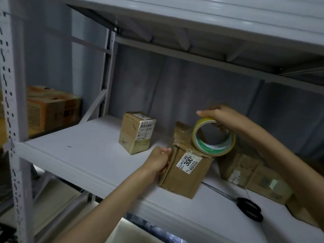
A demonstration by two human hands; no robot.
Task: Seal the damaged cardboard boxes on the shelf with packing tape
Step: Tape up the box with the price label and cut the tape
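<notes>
A crumpled brown cardboard box (187,174) with a white label stands near the front of the white shelf (84,151). My left hand (159,159) grips its left top edge. My right hand (222,118) holds a roll of packing tape (213,137) with a yellow rim, upright over the box's top right. A second small box (135,132) with a torn side stands further back to the left. A third, flatter box (252,172) lies to the right, partly behind my right arm.
Black scissors (249,208) lie on the shelf at the front right. An orange-brown carton (52,109) sits on the neighbouring rack at left. A grey upright post (10,120) stands at far left, and the upper shelf (210,18) hangs overhead.
</notes>
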